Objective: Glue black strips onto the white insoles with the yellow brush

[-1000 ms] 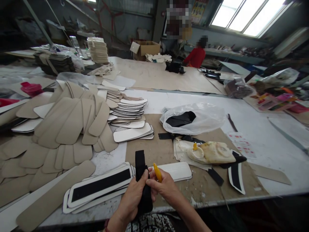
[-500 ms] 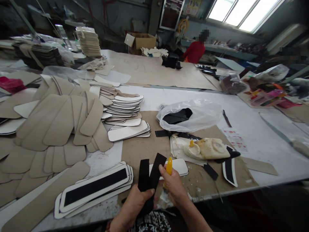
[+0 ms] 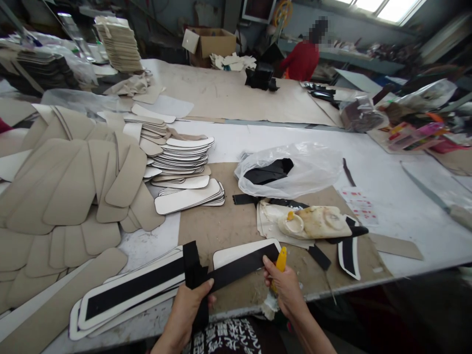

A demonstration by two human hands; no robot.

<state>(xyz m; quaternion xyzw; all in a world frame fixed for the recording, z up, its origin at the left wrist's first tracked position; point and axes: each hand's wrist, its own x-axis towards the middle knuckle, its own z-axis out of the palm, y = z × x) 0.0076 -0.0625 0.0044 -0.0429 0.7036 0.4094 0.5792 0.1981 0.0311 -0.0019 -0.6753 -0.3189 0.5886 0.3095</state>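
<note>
The left hand (image 3: 188,307) had its fingers clamped on a bundle of black strips (image 3: 193,275) at the near edge of the counter (image 3: 387,196), thumb across the front of the bundle. One black strip (image 3: 241,268) ran from those fingers out to the right hand (image 3: 285,290), whose fingers pinched its far end while also closed around a yellow tool (image 3: 281,259) that stood up just past the knuckles. The stretched strip lay low over a white oval panel (image 3: 239,250), touching or nearly touching it; which one could not be told.

Just left of the left fingers sat a stack of white panels (image 3: 129,290), the top one carrying a black strip down its middle, its end reaching under the bundle. Beyond the right fingers lay a glue-crusted pad with a pot (image 3: 313,223) on it, and behind that a clear plastic bag (image 3: 291,169) with black pieces inside. Bare brown board (image 3: 221,221) lay ahead of both hands, the only open stretch near them. Farther left, tan panels (image 3: 73,187) spread in a wide heap. The counter edge ran close under both wrists.
</note>
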